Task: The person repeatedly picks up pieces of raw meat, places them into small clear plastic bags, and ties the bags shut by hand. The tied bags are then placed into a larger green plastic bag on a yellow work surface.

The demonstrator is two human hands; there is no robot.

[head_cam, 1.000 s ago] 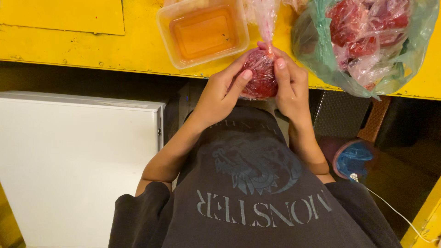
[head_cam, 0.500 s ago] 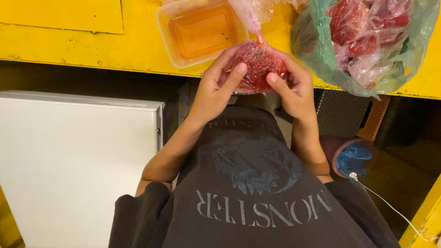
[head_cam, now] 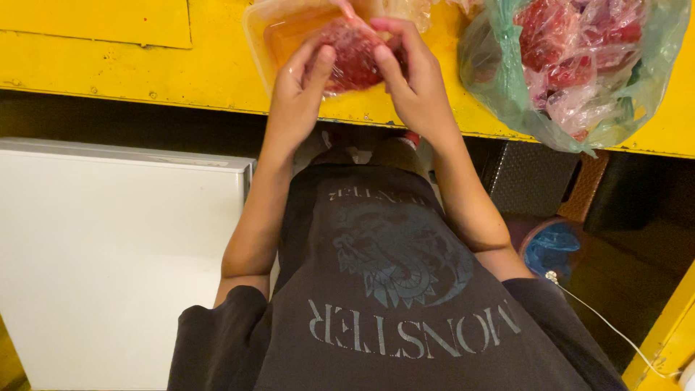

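Both hands closed on a small clear pouch of red stuff, held between them just above the yellow table. Left hand cupping the pouch from the left, fingers curled over its top, thumb pressed on its near face. Right hand gripping from the right, fingers bent over the far edge, thumb on the front. Pouch held over the near edge of a shallow clear tray with an orange tint, standing on the table at the far side; whether pouch and tray touch, impossible to tell. To the right, on the table, a big pale green plastic bag, open and slumped, packed with more red-filled pouches. Near side of the table in shadow, with a white flat-topped box down on the left. Dark T-shirt with a grey print filling the near middle. A blue round thing low on the right, partly hidden, and a thin white cord trailing beside it.
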